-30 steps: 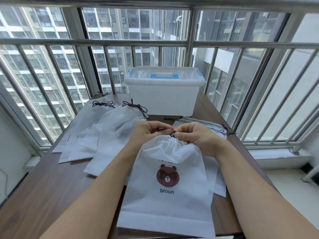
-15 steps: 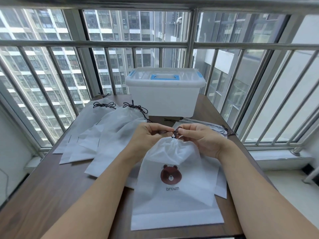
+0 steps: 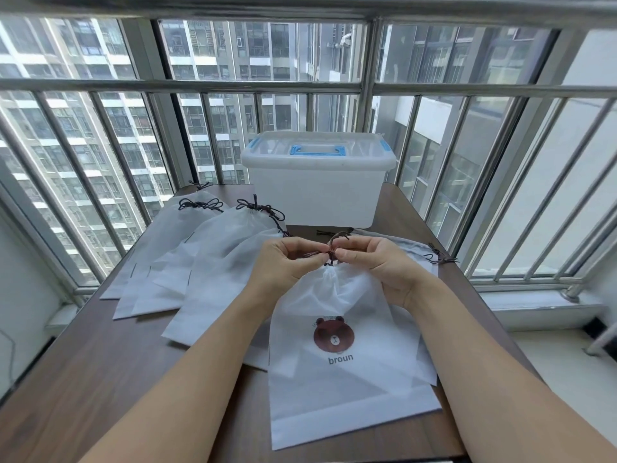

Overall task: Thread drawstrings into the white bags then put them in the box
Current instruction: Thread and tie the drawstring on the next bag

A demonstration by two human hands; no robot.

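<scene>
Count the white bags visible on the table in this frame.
At least 6: the bear-print bag in front, four overlapping left of it, and a greyish one behind the right hand. Overlaps may hide more.

The box [image 3: 317,192] stands at the far middle of the desk [image 3: 83,379], just before the railing [image 3: 200,85]. Left of it, several bags [image 3: 187,262] lie fanned and overlapping, their cords [image 3: 260,208] toward the box. Nearest, one bag [image 3: 347,362] lies over a few more at the right, its neck between the left hand [image 3: 287,262] and right hand [image 3: 377,262].
</scene>
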